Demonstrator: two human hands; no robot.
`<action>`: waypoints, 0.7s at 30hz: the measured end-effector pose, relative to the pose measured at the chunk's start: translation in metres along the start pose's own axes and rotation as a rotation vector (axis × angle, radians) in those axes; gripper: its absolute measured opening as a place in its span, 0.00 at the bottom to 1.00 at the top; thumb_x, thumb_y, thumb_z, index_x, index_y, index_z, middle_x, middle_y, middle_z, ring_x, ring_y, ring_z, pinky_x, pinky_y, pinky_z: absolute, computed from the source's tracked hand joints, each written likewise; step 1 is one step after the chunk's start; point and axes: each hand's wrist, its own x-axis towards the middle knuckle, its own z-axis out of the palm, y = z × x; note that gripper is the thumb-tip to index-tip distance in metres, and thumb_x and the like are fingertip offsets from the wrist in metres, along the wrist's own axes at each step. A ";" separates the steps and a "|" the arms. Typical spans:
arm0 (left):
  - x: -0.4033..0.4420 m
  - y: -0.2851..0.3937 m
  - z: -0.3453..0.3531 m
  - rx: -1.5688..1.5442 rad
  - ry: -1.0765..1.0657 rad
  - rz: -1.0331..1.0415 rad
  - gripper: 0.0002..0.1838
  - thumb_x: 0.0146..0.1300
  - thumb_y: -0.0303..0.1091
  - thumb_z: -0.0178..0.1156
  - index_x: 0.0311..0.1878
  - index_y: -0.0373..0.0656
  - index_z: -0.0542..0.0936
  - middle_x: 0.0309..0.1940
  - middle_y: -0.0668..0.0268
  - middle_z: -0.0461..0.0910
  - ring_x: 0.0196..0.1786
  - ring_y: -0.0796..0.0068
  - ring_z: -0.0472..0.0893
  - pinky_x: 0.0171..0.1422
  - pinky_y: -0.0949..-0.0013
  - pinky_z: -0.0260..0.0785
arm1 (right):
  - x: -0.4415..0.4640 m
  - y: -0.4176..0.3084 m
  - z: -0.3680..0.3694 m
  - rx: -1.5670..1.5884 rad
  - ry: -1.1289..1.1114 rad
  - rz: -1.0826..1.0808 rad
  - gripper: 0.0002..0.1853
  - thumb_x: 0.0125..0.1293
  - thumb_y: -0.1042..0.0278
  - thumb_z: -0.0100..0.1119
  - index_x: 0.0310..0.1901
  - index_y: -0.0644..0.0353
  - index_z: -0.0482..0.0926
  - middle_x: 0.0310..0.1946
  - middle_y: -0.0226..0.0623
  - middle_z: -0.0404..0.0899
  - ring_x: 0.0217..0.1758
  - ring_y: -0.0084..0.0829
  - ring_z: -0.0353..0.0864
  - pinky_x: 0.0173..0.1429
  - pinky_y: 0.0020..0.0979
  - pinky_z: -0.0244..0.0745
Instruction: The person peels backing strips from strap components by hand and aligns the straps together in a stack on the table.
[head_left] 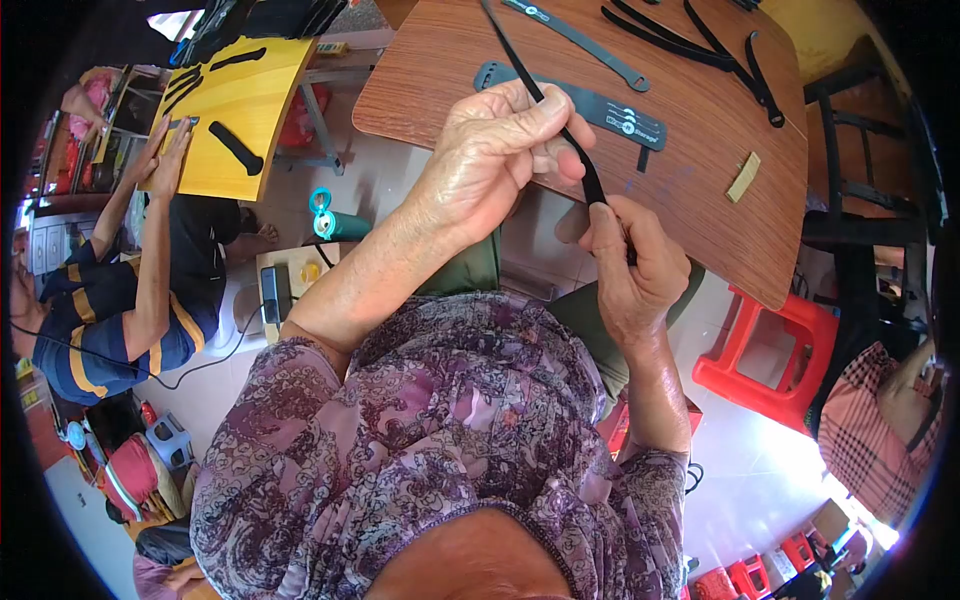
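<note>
Black strap (592,178), one — pinched in left hand (495,145) and right hand (640,268); step, seemingly working its length — next likely calls for steady pinching.

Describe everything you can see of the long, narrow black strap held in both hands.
The long, narrow black strap looks flat, flexible and possibly made of fabric. It slants across the view, its upper stretch passing over the brown wood-grain table to the picture's top edge. The left hand pinches it partway along; the right hand grips it lower down. The stretch between them looks fairly straight. Fingers partly hide its lower part.
</note>
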 end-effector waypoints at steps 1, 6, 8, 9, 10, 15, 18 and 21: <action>0.000 -0.001 0.000 0.028 0.005 0.003 0.12 0.69 0.36 0.55 0.45 0.36 0.74 0.38 0.56 0.79 0.34 0.71 0.81 0.42 0.68 0.74 | 0.000 0.000 0.000 -0.027 -0.006 -0.014 0.06 0.57 0.81 0.63 0.37 0.65 0.79 0.19 0.36 0.75 0.20 0.25 0.75 0.27 0.24 0.68; 0.000 -0.005 0.002 0.023 0.019 0.006 0.13 0.70 0.36 0.54 0.46 0.34 0.74 0.38 0.56 0.79 0.33 0.71 0.81 0.43 0.68 0.74 | -0.003 0.001 -0.002 -0.036 -0.018 0.017 0.06 0.56 0.81 0.63 0.37 0.65 0.79 0.21 0.37 0.75 0.20 0.26 0.74 0.27 0.25 0.68; 0.000 -0.005 0.001 0.021 0.024 -0.002 0.13 0.70 0.36 0.53 0.47 0.33 0.75 0.38 0.56 0.79 0.33 0.71 0.81 0.43 0.68 0.74 | -0.005 0.001 -0.003 -0.042 -0.025 0.033 0.06 0.56 0.81 0.63 0.37 0.65 0.79 0.21 0.37 0.76 0.20 0.26 0.75 0.27 0.25 0.68; 0.000 -0.006 0.001 0.024 0.021 -0.010 0.13 0.70 0.36 0.53 0.47 0.33 0.75 0.38 0.56 0.79 0.33 0.71 0.81 0.43 0.68 0.74 | -0.006 0.002 -0.003 -0.030 -0.031 0.039 0.06 0.56 0.82 0.63 0.37 0.65 0.79 0.22 0.37 0.76 0.20 0.26 0.75 0.27 0.25 0.68; 0.000 -0.006 0.000 0.026 0.018 -0.018 0.14 0.70 0.35 0.52 0.47 0.32 0.75 0.38 0.56 0.79 0.33 0.71 0.81 0.43 0.68 0.74 | -0.006 0.003 -0.004 -0.019 -0.036 0.045 0.06 0.56 0.82 0.63 0.37 0.65 0.79 0.22 0.37 0.76 0.21 0.26 0.75 0.27 0.25 0.68; 0.001 -0.010 -0.004 0.025 0.042 -0.034 0.13 0.71 0.35 0.52 0.47 0.32 0.75 0.37 0.55 0.80 0.31 0.71 0.80 0.40 0.68 0.75 | -0.010 0.005 -0.001 0.000 -0.041 0.055 0.07 0.56 0.82 0.63 0.37 0.65 0.79 0.22 0.38 0.76 0.21 0.27 0.76 0.27 0.25 0.68; 0.001 -0.009 -0.005 0.056 0.045 -0.044 0.13 0.70 0.35 0.53 0.46 0.32 0.75 0.35 0.55 0.80 0.29 0.72 0.80 0.38 0.68 0.75 | -0.011 0.005 0.000 0.016 -0.058 0.063 0.06 0.56 0.81 0.63 0.37 0.65 0.79 0.23 0.39 0.76 0.22 0.28 0.76 0.28 0.25 0.69; -0.001 -0.009 -0.005 0.064 0.030 -0.059 0.13 0.69 0.36 0.55 0.45 0.34 0.76 0.34 0.56 0.81 0.28 0.73 0.80 0.37 0.71 0.74 | -0.010 0.002 -0.005 0.033 -0.118 0.064 0.07 0.58 0.77 0.64 0.38 0.66 0.79 0.23 0.39 0.76 0.22 0.30 0.76 0.29 0.26 0.70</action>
